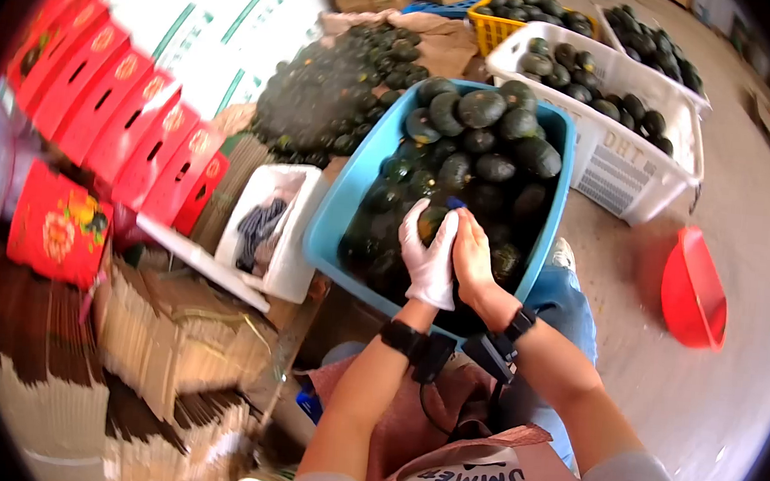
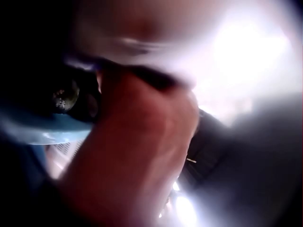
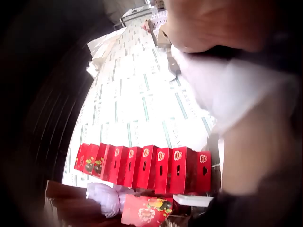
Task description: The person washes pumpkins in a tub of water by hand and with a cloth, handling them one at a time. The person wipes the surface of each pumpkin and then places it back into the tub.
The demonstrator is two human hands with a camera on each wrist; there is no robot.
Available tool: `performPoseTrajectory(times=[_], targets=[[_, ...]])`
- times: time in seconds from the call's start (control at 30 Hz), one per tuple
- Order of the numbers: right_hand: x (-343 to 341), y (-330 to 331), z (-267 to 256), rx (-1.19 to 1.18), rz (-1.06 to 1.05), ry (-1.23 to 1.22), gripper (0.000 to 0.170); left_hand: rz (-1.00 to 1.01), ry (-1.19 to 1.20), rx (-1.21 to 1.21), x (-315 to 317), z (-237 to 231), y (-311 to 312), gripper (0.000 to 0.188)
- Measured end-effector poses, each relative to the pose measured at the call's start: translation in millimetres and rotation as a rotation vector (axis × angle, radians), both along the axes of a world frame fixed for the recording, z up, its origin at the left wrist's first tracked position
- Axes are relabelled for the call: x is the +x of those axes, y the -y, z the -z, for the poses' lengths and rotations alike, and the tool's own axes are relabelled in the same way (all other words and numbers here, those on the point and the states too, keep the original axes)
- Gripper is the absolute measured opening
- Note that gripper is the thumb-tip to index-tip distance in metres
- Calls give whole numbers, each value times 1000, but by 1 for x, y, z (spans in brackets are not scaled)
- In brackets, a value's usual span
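In the head view my left hand [image 1: 427, 257], in a white glove, holds a dark green squash [image 1: 432, 221] between thumb and fingers over the blue tub [image 1: 324, 227]. My bare right hand [image 1: 472, 255] lies right beside it, fingers stretched forward. A small dark-blue piece [image 1: 456, 203] shows at its fingertips; I cannot tell whether it is gripped. More dark green squash [image 1: 482, 109] are heaped in the tub around both hands. The left wrist view is blurred, with bare skin [image 2: 137, 137] filling the middle. White glove [image 3: 208, 85] and bare hand [image 3: 218, 23] overlap in the right wrist view.
A white foam box [image 1: 303, 184] with cloth stands left of the tub, near red cartons [image 1: 105, 119] and stacked cardboard [image 1: 138, 330]. Behind lies a squash heap [image 1: 324, 91]. White crate [image 1: 611, 181], yellow basket [image 1: 489, 36] and red basin [image 1: 691, 287] are to the right.
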State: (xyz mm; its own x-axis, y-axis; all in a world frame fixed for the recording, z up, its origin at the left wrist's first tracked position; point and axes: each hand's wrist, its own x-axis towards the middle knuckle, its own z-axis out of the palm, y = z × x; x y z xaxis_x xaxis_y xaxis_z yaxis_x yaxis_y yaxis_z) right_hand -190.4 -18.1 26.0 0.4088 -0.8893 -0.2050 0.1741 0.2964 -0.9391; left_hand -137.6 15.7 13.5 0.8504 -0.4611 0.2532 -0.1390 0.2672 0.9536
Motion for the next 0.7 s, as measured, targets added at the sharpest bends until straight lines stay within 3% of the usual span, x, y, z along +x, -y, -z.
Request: performPoseTrajectory(times=[0.03, 0.1, 0.13, 0.17, 0.2, 0.23, 0.3, 0.37, 0.43, 0.5, 0.57, 0.63, 0.7], targets=[[2, -9, 8, -103, 10, -13, 51, 7, -148, -10, 10, 10, 4, 40], [4, -20, 16, -215, -55, -201, 48, 135, -634, -259, 20, 15, 4, 37], [3, -19, 9, -290, -83, -283, 47, 270, -814, -378, 35, 41, 7, 27], [2, -15, 3, -364, -106, -362, 46, 235, -821, -406, 29, 26, 3, 27], [12, -5, 25, -270, -52, -26, 42, 334, -1020, -474, 20, 12, -2, 32], [14, -4, 17, -137, 7, 129, 35, 443, -1214, -540, 15, 1, -5, 41], [10, 0, -4, 145, -96, 427, 31, 352, -1128, -665, 21, 6, -1, 38], [14, 13, 3, 284, -66, 468, 29, 388, -1118, -593, 20, -10, -5, 34], [9, 29, 7, 573, -149, 486, 30, 352, -874, -532, 20, 1, -4, 30], [5, 36, 12, 576, -202, 499, 33, 369, -391, -213, 36, 9, -9, 33], [3, 35, 5, 577, -272, 313, 34, 448, -336, -156, 48, 17, -12, 38], [3, 33, 2, 557, -296, 280, 36, 547, -365, -183, 52, 31, -15, 39], [0, 35, 6, 563, -338, 250, 34, 544, -448, -200, 35, 11, -26, 39]])
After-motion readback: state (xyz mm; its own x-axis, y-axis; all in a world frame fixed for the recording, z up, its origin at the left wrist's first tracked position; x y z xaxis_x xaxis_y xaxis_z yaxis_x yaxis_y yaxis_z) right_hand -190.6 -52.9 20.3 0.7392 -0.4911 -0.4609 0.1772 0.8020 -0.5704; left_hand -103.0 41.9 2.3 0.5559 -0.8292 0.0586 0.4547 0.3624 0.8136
